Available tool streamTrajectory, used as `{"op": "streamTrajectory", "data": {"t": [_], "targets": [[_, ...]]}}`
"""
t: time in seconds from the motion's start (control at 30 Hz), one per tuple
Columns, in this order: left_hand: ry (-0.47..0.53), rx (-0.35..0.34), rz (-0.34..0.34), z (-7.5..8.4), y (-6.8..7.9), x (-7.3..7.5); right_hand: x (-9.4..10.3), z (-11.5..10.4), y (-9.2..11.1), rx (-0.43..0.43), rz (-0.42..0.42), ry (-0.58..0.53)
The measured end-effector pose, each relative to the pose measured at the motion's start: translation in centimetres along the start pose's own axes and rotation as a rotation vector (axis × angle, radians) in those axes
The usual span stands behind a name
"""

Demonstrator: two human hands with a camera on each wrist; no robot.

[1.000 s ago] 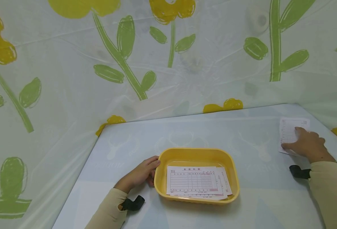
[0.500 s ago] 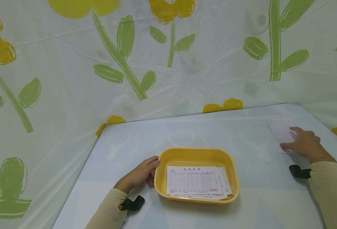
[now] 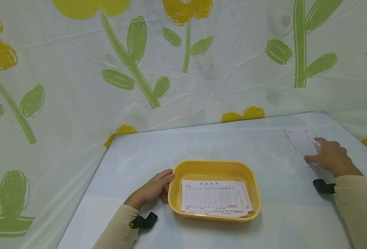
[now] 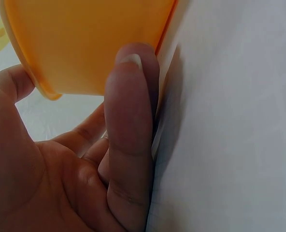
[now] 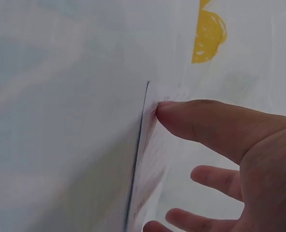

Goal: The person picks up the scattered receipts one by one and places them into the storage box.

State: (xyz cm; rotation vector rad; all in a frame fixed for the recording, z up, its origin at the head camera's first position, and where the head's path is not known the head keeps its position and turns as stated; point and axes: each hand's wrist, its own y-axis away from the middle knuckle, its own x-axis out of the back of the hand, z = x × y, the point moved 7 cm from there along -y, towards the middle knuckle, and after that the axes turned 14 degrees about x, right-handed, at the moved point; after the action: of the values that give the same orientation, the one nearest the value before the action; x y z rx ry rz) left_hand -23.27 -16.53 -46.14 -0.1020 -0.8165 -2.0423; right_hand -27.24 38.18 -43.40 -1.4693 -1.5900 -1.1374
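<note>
A yellow plastic tray (image 3: 214, 169) sits on the table, with several printed receipt slips (image 3: 209, 197) fanned inside it. My left hand (image 3: 152, 188) holds its left end. In the left wrist view, a fingertip bends against the rim of the tray (image 4: 85, 38) while other fingers lie lower, by its wall. Far to the right, my right hand (image 3: 332, 155) has its fingers spread over a white receipt slip (image 3: 300, 140). In the right wrist view, the thumb (image 5: 201, 118) presses on the face of the slip (image 5: 150, 164); the other fingers stand apart.
The table (image 3: 158, 148) has a pale cloth with faint deer prints. A white curtain (image 3: 239, 83) with yellow flowers and green leaves hangs behind it and on both sides. Black straps (image 3: 144, 221) with camera mounts are on both wrists.
The receipt slip under my right hand has shifted left and turned. My right hand has moved slightly left as well. The left hand and the tray have stayed put.
</note>
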Motion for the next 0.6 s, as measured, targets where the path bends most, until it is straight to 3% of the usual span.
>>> {"op": "streamTrajectory", "data": {"t": [0.17, 0.6], "targets": [[0.0, 0.005, 0.005, -0.05, -0.03, -0.05, 0.2, -0.23, -0.07, 0.045, 0.039, 0.021], [-0.002, 0.002, -0.002, 0.05, -0.02, -0.05, 0.18, 0.06, -0.18, 0.011, 0.082, -0.035]]}}
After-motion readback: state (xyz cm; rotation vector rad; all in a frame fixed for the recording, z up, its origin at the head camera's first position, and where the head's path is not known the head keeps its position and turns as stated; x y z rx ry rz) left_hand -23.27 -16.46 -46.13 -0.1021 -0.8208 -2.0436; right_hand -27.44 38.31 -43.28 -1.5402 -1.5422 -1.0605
